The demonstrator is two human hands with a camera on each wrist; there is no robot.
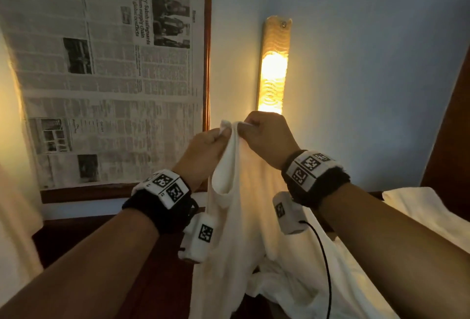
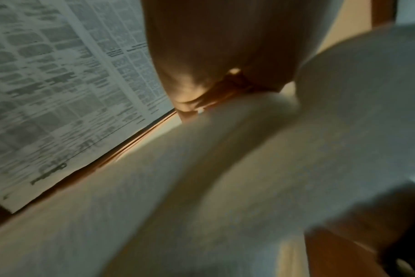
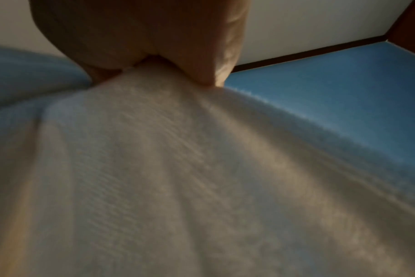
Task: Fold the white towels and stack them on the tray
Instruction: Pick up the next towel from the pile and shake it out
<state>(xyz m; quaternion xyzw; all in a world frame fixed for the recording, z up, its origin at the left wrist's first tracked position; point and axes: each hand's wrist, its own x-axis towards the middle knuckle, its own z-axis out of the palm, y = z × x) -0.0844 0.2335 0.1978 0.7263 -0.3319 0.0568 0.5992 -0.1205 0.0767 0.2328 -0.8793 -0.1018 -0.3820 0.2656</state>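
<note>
Head cam: 2 hands, left hand [image 1: 203, 149] & right hand [image 1: 268, 138], each grip pinching 1 white towel [image 1: 244, 217] top edge.

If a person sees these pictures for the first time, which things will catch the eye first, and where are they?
First the lit wall lamp, glowing yellow in the upper middle of the head view. Just below it, the left hand and the right hand are held close together and pinch the top edge of a white towel, which hangs down between the forearms. On the wall to the left is a framed newspaper.
</note>
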